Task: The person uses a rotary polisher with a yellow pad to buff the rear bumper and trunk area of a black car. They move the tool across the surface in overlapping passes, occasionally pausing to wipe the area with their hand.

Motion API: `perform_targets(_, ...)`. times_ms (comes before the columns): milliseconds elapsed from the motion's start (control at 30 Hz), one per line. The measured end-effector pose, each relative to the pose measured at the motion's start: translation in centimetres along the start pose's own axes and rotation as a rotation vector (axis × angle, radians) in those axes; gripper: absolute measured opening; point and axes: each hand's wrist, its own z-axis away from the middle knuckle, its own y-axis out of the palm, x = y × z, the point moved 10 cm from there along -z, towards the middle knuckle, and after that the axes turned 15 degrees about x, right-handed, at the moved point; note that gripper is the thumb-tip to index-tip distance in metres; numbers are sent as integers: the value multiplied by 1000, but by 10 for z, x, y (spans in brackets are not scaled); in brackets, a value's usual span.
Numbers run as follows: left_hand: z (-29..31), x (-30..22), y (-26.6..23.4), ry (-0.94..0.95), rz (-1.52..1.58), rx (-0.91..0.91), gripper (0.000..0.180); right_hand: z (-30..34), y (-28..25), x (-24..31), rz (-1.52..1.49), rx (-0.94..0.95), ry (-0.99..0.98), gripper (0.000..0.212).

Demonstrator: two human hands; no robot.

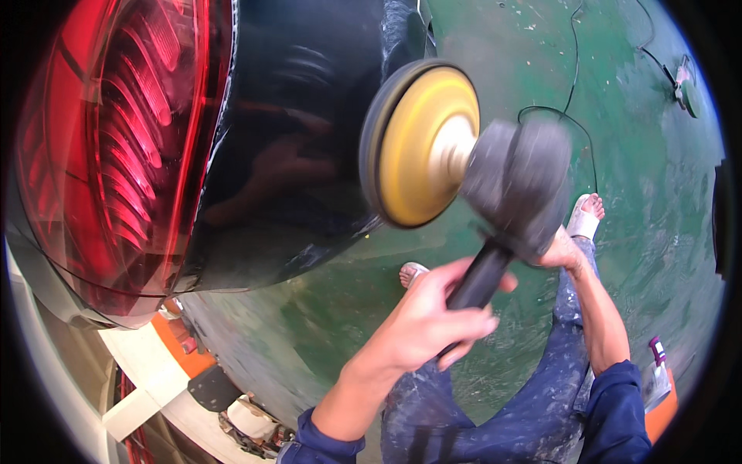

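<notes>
A power polisher [519, 174] with a dark body, a yellow disc [429, 147] and a dark pad is held up between both my hands. My left hand [429, 321] is closed around its black side handle [479, 282]. Behind the body, my right hand [560, 249] grips the tool; most of its fingers are hidden. The disc and body look blurred. The pad faces a glossy black car body panel [286, 155] on the left; whether they touch I cannot tell. A red tail light [131, 147] borders that panel.
A dark cord [576, 77] runs over the green floor [495, 46] near my foot. Another corded tool [684, 85] lies at far right. A purple-topped bottle [657, 352] stands at lower right. Beige shelving [143, 363] with an orange part is at lower left.
</notes>
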Motion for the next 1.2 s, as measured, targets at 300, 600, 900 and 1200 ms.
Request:
perform_targets(300, 147, 131, -104, -72, -14, -211, 28, -27, 146, 4, -97, -26, -70, 38)
perform_targets(600, 87, 55, -47, -75, -49, -121, 41, -5, 90, 8, -385, -104, 17, 43)
perform_targets(900, 109, 76, -67, -73, -85, -174, 38, -19, 116, 1, -302, -46, 2, 48)
perform_targets(1200, 128, 114, -85, -139, 5, -297, 43, -38, 128, -5, -166, 7, -109, 43)
